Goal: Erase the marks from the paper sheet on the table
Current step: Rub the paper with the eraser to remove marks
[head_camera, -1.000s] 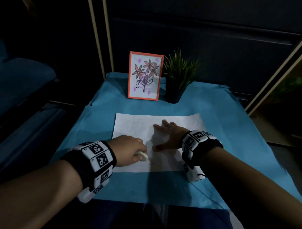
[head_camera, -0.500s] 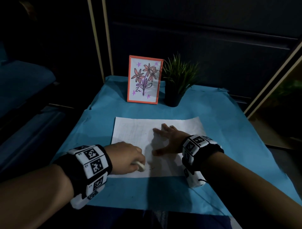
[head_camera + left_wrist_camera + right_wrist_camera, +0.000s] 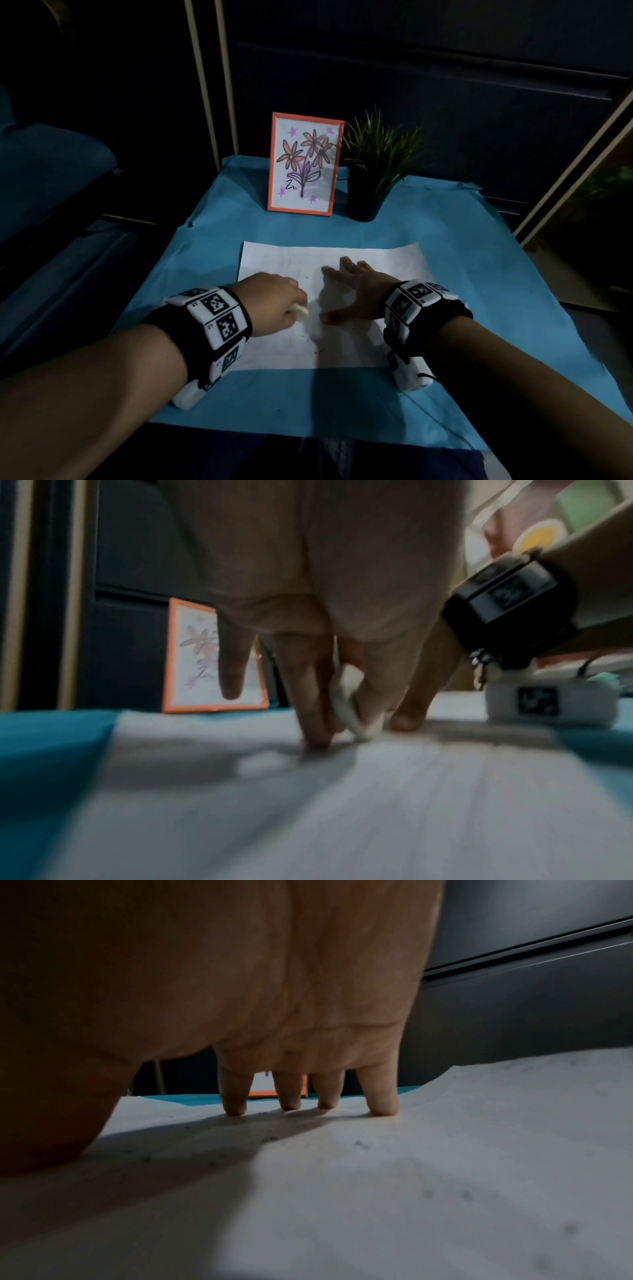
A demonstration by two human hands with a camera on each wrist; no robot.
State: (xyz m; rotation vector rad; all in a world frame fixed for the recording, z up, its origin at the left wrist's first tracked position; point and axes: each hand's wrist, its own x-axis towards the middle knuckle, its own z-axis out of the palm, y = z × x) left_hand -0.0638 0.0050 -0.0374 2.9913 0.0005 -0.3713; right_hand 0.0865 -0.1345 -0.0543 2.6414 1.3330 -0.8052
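A white paper sheet (image 3: 274,263) lies flat on the blue-covered table (image 3: 462,274). My left hand (image 3: 274,305) pinches a small white eraser (image 3: 301,311) and presses its tip on the sheet's left half; the left wrist view shows the eraser (image 3: 352,715) held between the fingers, touching the paper (image 3: 342,804). My right hand (image 3: 349,287) lies flat with spread fingers on the middle of the sheet, holding it down; its fingertips (image 3: 383,1107) press the paper (image 3: 445,1150). Faint dark marks (image 3: 318,350) and eraser crumbs remain near the sheet's front edge.
An orange-framed flower drawing (image 3: 303,164) stands at the back of the table, with a small potted plant (image 3: 370,171) in a black pot just right of it. Dark cabinets rise behind. Blue cloth shows all round the sheet.
My left hand with the eraser has shifted slightly away from me along the sheet, from its front part toward the middle. The right hand stays flat in the same place.
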